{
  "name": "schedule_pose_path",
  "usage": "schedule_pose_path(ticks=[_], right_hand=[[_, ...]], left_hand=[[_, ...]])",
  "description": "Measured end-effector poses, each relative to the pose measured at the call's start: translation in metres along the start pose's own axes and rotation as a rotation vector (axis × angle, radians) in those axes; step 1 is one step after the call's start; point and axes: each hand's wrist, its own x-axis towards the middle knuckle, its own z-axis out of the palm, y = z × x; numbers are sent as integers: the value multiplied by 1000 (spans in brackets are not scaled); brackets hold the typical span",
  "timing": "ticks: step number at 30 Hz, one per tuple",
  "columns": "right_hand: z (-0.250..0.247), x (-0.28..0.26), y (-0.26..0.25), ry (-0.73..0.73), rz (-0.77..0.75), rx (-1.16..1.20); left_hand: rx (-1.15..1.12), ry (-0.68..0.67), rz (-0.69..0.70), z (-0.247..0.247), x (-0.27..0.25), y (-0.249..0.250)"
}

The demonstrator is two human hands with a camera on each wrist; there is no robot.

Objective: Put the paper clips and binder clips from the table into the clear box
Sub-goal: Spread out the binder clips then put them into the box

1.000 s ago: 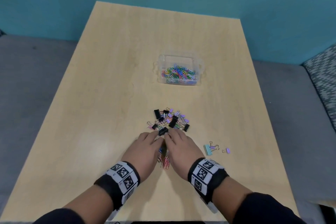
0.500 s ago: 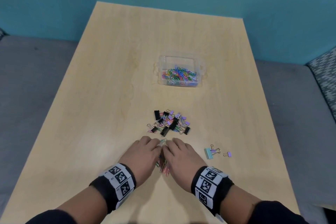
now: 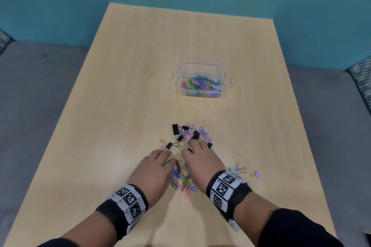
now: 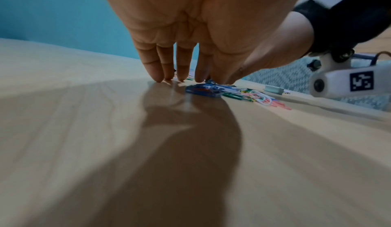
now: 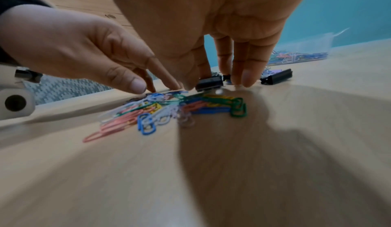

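Observation:
The clear box (image 3: 224, 78) sits at mid-table and holds several coloured paper clips. A heap of black and purple binder clips (image 3: 188, 133) lies in front of it. Loose paper clips (image 3: 182, 183) lie between my wrists. My left hand (image 3: 160, 163) is flat, with straight fingertips (image 4: 180, 76) on the table at the edge of the paper clips (image 4: 211, 90). My right hand (image 3: 195, 149) reaches into the binder clip heap. Its straight fingers (image 5: 239, 70) stand on the table beside a black binder clip (image 5: 209, 83), which its thumb touches.
A teal binder clip (image 3: 232, 170) and small purple ones (image 3: 256, 174) lie just right of my right wrist. The wooden table (image 3: 120, 106) stands against a teal wall, with grey seating on both sides. Another black binder clip (image 5: 277, 77) lies right of my fingers.
My right hand has moved forward from the paper clips into the binder clip heap. The left hand has stayed beside the paper clips, more of which now show between my wrists.

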Motion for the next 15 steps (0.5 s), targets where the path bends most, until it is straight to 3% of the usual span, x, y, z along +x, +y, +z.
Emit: schedule_pose_path(ticks=[10, 12, 15], right_hand=[[4, 2, 4, 43, -2, 58], [5, -1, 5, 52, -1, 75], [8, -6, 5, 60, 17, 85]], left_hand=[[-215, 166, -360, -14, 32, -17], [-232, 165, -363, -15, 31, -21], [-120, 110, -231, -15, 19, -19]])
